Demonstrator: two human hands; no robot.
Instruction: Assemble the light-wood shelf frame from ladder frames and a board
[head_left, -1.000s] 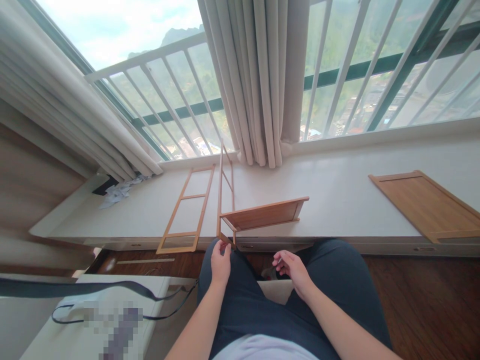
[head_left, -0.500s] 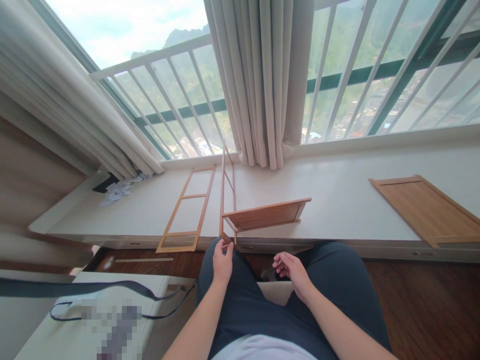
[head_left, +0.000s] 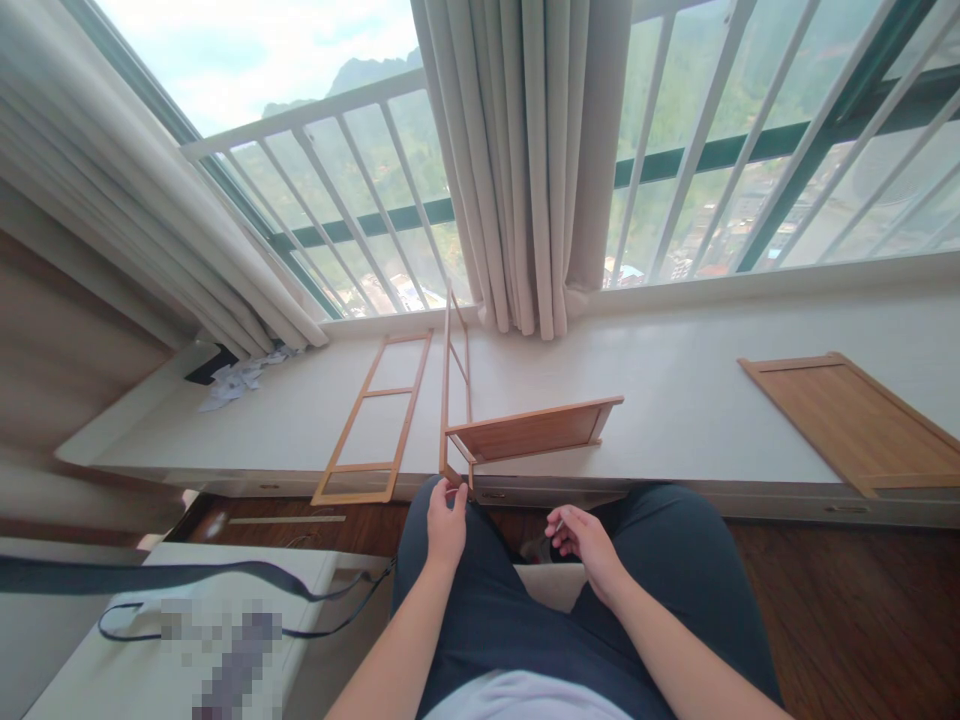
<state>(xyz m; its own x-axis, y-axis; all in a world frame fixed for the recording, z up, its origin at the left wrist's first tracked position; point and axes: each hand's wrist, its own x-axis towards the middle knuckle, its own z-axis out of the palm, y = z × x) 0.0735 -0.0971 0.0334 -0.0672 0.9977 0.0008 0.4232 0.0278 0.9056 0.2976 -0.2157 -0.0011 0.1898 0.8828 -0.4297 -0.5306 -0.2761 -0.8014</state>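
I sit facing a white window ledge (head_left: 675, 400). My left hand (head_left: 445, 522) pinches the bottom corner of an upright wooden ladder frame (head_left: 448, 380) standing on the ledge's front edge. A wooden shelf panel (head_left: 532, 432) is joined to that frame and sticks out to the right, level. Between my knees, my right hand (head_left: 585, 540) holds a small dark item, too small to identify. A second ladder frame (head_left: 375, 415) lies flat on the ledge to the left.
Another wooden panel (head_left: 859, 418) lies flat on the ledge at far right. Crumpled paper (head_left: 238, 378) sits in the left corner. Curtains (head_left: 532, 160) hang behind the frame. A white box with a dark strap (head_left: 202, 590) is at my lower left, on dark wood floor (head_left: 862, 610).
The view has shifted slightly. My left hand stays at the frame's bottom corner and my right hand stays between my knees; the frame and shelf have not visibly moved.
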